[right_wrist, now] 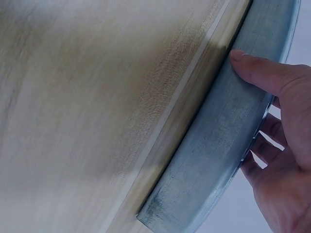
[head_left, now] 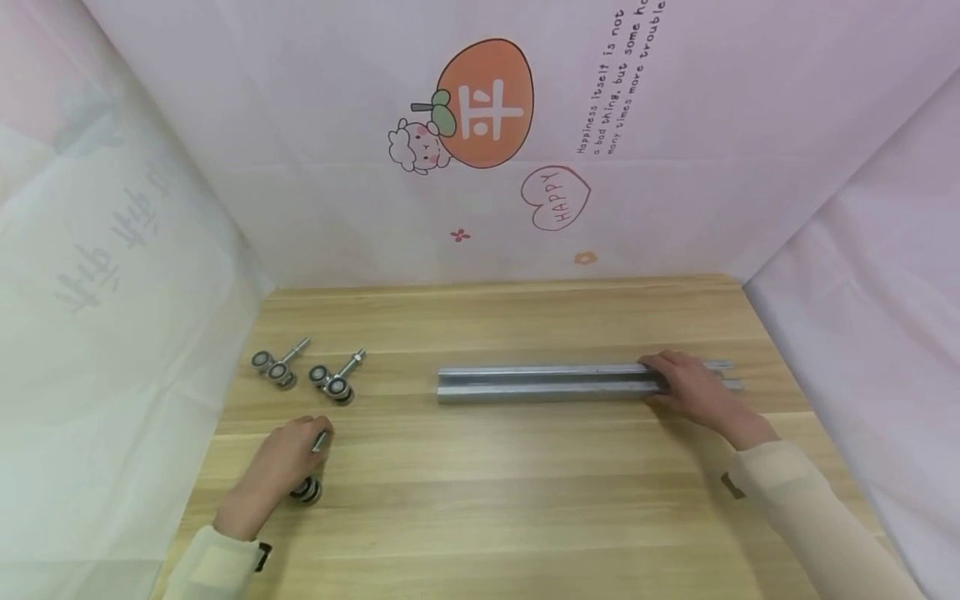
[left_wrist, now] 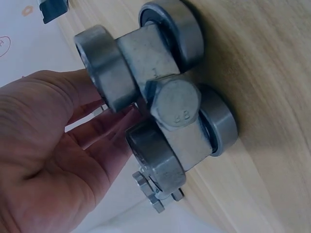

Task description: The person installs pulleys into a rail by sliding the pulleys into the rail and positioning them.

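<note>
The left hand [head_left: 281, 458] holds a small wheeled roller [head_left: 306, 490], its fingers curled round the bolt [head_left: 320, 442] so that the tip pokes out past them. In the left wrist view, four wheels and the bolt's six-sided head face the camera; whether the wheels touch the table [head_left: 487, 500] cannot be told.

The right hand [head_left: 693, 387] grips a metal rail [head_left: 510, 395] across its width, thumb on the near wall and fingers on the far side, close to the rail's right end, a short piece of which shows beyond the hand.

The rail lies on the table with its long axis running left to right, nearly in line with the table's far edge, and a groove shows along its top. Its left end is the one nearer the left hand: from those fingers it lies to the right and a little farther from the person, well apart. The held bolt slants away from the person, roughly across the rail's length.

Two more rollers, one on the left [head_left: 279, 372] and one on the right [head_left: 339, 388], lie side by side just beyond the left hand, their bolts pointing away and rightward.
</note>
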{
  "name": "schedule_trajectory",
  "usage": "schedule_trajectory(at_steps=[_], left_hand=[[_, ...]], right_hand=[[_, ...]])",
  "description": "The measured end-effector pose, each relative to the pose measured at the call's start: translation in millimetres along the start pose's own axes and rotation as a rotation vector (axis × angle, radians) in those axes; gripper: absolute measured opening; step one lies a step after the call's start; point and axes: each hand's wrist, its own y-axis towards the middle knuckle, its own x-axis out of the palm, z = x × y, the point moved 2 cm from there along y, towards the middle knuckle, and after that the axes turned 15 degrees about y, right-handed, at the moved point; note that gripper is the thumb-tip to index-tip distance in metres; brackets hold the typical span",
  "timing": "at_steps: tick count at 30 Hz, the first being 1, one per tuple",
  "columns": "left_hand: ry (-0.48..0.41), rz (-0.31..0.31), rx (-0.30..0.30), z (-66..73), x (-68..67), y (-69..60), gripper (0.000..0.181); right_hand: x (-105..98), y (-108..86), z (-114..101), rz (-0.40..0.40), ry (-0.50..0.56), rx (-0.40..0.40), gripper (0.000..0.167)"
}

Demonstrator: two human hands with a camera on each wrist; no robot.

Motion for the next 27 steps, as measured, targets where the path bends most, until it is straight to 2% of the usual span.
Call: schedule_trajectory(at_steps=[15,19,27], left_hand=[[-0.099,-0.001,-0.032,-1.1,-9.7,-4.3,0.03],[-0.119,0.046,-0.049,-1.8,-10.0,-6.6,0.03],[-0.141,0.194,-0.073,0.3,-15.5,-9.4,0.036]], right_hand=[[0.8,-0.1,-2.9,-0.009,-0.012,0.052,0.064],[1.0,0.6,-2.7,-0.008,-0.012,0.055,0.065],[2.2,-0.2,0.8,0.0,-0.014,0.05,0.066]])
